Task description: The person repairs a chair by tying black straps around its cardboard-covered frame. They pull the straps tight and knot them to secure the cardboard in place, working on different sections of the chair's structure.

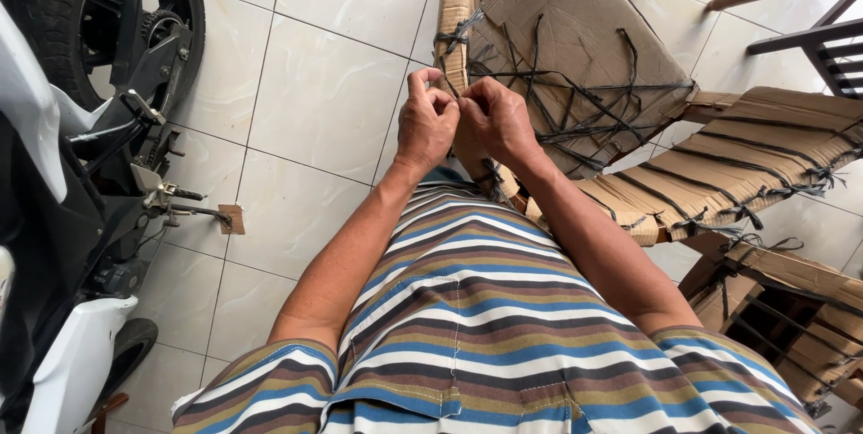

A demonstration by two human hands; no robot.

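Fingers (438,97) on both hands are bunched up tight and pressed together, pinching what looks like a thin black strap (460,34) right at the edge of a cardboard-wrapped frame (575,21). The left hand (425,124) has its index finger poking up a bit while the rest curl in, and the right hand (500,119) is closed up knuckles-out, touching the left one. Can't really tell exactly how much strap each hand has got hold of since the fingertips hide it, but both are clearly clamped shut on it.

That strap sits at the far middle of the scene, just past the hands, knotted around a folded cardboard strip on the frame's left edge. More black straps crisscross over the cardboard further right, some with frayed loose ends.

Off to the right there's another cardboard-wrapped piece (755,155) with the same black straps running across it in rows, and a third bundle (791,308) closer in on the near right, also strapped up. Everything's sitting on a white tiled floor (315,84).

On the left is a parked motorbike (81,173), white bodywork, black wheel (99,12) at the far left corner, kickstand resting on a little square pad (232,218).

Near the bottom you get the person's striped shirt (476,326), blue, brown and white bands, with both bare forearms reaching out from it toward the frame. Dark furniture legs (809,39) peek in at the far right.
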